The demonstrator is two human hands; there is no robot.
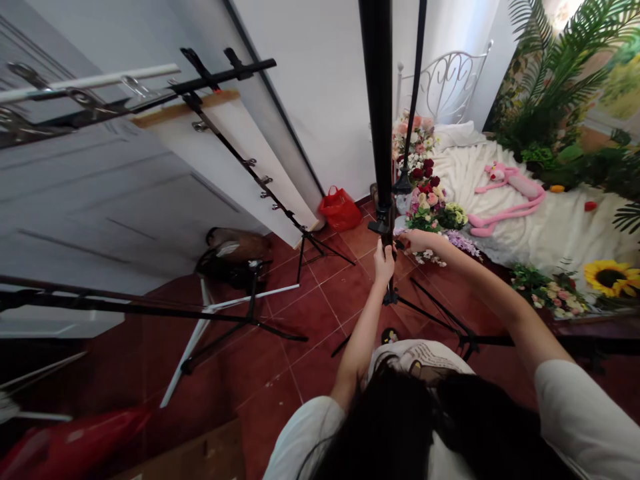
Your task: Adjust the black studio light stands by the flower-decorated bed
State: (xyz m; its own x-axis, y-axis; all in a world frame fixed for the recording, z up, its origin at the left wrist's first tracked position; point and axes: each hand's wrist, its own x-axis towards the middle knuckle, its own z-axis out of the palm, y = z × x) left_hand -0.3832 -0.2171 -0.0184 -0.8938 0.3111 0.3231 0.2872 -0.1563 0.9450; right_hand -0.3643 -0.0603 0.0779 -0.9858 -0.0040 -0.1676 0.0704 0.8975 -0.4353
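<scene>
A tall black light stand [381, 133] rises upright in front of me. My left hand [384, 263] is closed around its pole, below a black clamp collar [383, 223]. On the other side of the pole, my right hand [415, 241] is closed at a black knob [399, 245] on the stand, partly covered by its fingers. Below my hands, the stand's lower collar [391, 297] and spread legs [425, 312] stand over the tiled floor.
A second black pole [415, 87] hangs close by. At right, a bed [465, 173] holds a pink plush toy [520, 190], with artificial flowers [425, 193] beside it. Left are backdrop stands [230, 133] with clips and a red bag [341, 208]. Tripod legs [280, 330] cross the red tiles.
</scene>
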